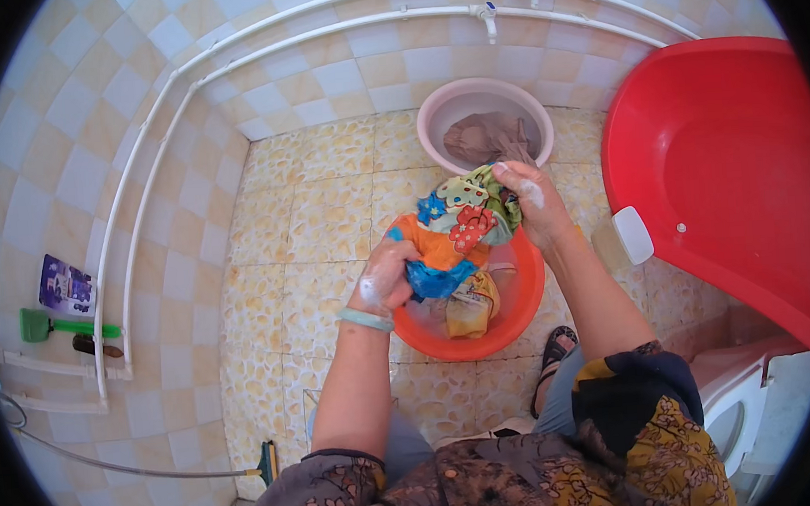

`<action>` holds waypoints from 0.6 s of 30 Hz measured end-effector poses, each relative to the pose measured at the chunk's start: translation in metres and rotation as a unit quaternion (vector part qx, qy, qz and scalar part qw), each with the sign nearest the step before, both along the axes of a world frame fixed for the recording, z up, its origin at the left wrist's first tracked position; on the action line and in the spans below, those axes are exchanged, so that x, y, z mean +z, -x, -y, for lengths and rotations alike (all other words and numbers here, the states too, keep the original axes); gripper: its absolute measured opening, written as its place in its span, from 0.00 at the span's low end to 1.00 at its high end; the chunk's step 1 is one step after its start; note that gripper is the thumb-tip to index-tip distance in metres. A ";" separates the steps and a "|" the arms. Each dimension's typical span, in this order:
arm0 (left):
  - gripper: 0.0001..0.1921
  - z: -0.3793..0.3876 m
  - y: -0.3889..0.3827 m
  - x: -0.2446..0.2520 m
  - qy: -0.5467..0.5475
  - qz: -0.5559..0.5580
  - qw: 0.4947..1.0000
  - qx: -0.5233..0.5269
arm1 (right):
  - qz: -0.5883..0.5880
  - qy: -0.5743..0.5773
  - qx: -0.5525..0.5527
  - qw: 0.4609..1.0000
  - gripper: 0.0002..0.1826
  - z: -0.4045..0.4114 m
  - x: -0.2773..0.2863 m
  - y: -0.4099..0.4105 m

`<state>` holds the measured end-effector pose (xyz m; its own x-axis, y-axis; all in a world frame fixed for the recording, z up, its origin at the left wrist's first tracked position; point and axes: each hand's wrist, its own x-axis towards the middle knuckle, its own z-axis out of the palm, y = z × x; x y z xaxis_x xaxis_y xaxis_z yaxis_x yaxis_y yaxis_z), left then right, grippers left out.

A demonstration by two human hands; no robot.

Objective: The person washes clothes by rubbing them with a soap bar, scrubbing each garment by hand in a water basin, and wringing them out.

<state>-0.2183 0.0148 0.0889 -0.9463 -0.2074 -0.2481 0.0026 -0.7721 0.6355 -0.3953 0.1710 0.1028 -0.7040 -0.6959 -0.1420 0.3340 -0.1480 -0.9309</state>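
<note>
A colourful printed cloth (455,225) in orange, blue, green and red is stretched between my two hands above an orange plastic basin (530,315). My left hand (384,276), with soap suds at the wrist, grips its blue and orange end. Its green end is held in my right hand (532,196), which also has suds on it. Below, a yellow printed cloth (473,311) lies in the basin's cloudy water, partly hidden by the raised cloth. Behind the hands stands a pale pink basin (427,123) holding a brown cloth (485,137) in water.
At the right a large red plastic tub (718,136) leans near a white-lidded container (632,235). White pipes with taps (488,22) run along the tiled wall. A green-handled brush (68,325) hangs at the left, above a floor squeegee (267,463). A sandalled foot (558,362) is beside the orange basin.
</note>
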 end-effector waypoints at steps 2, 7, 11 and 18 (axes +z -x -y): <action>0.23 0.004 -0.002 -0.006 0.051 0.045 0.998 -0.016 | 0.029 0.034 -0.052 0.998 0.09 0.001 0.006 -0.001; 0.09 0.028 -0.016 -0.019 0.097 0.121 0.987 -0.042 | 0.043 0.096 -0.129 0.986 0.08 -0.003 0.007 0.011; 0.10 0.029 -0.017 0.001 0.158 0.137 0.976 0.056 | 0.054 0.120 -0.229 0.964 0.08 -0.008 0.017 0.015; 0.16 0.038 -0.017 0.008 0.038 0.084 0.990 0.107 | 0.034 0.143 -0.139 0.979 0.08 -0.009 0.036 0.008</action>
